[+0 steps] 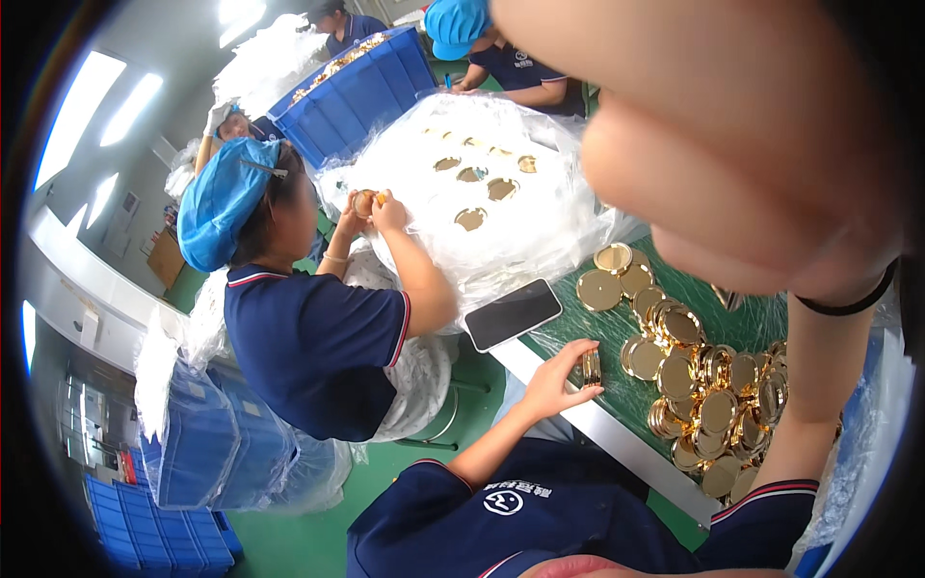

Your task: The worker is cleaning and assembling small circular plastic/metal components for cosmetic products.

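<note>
My left hand [557, 381] is at the table's near edge. Between its thumb and fingers it grips a short stack of shiny gold round lids [592, 368], held on edge. My right hand [742, 144] is raised very close to the camera, large and blurred; its fingertips lie out of sight, so what it holds, if anything, cannot be told. A black band [853, 297] circles that wrist. Below it, a heap of gold round lids [718, 409] covers the green tabletop [578, 326], some flat and others leaning on each other.
A black-screened phone [513, 315] lies left of the heap. Beyond it, gold pieces [471, 220] rest on white plastic wrap [520, 246]. A co-worker in a blue cap [318, 318] handles a small round piece at left. Other people work behind, near a blue crate [356, 96]. Wrapped blue bins [217, 424] stand on the floor.
</note>
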Demonstrator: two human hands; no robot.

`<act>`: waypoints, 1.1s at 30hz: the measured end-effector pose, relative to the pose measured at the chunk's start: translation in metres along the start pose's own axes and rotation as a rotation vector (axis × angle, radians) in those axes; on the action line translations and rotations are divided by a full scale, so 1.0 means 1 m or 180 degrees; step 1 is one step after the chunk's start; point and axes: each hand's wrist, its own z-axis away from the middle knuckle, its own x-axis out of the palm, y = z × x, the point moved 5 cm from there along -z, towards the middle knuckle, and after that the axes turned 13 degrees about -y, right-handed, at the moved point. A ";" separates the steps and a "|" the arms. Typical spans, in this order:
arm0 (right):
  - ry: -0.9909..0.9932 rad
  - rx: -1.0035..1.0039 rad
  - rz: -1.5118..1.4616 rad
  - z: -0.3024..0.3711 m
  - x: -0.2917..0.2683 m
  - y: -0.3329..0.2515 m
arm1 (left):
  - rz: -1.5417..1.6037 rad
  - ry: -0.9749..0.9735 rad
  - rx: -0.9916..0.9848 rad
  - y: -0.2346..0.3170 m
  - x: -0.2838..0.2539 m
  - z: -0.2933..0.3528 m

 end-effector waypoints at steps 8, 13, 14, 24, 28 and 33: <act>-0.0115 -0.0146 0.0140 0.020 0.005 -0.029 | 0.0157 -0.0210 0.0141 0.004 0.015 -0.012; -0.0346 -0.0112 -0.0184 0.017 -0.003 -0.009 | 0.0078 -0.0021 0.0027 0.001 0.004 -0.001; -0.0352 -0.0115 -0.0201 0.021 -0.006 -0.009 | 0.0025 -0.0017 0.0047 0.000 0.004 -0.001; -0.0193 -0.0180 -0.0284 -0.010 0.036 0.039 | 0.0018 0.0078 0.0001 -0.003 0.002 0.005; 0.1515 0.0892 -0.0087 0.109 -0.020 0.163 | 0.0217 -0.0054 -0.0087 -0.002 0.009 -0.001; 0.2123 0.1256 -0.0850 0.196 -0.006 0.256 | 0.0070 0.0052 0.0090 -0.003 0.006 -0.003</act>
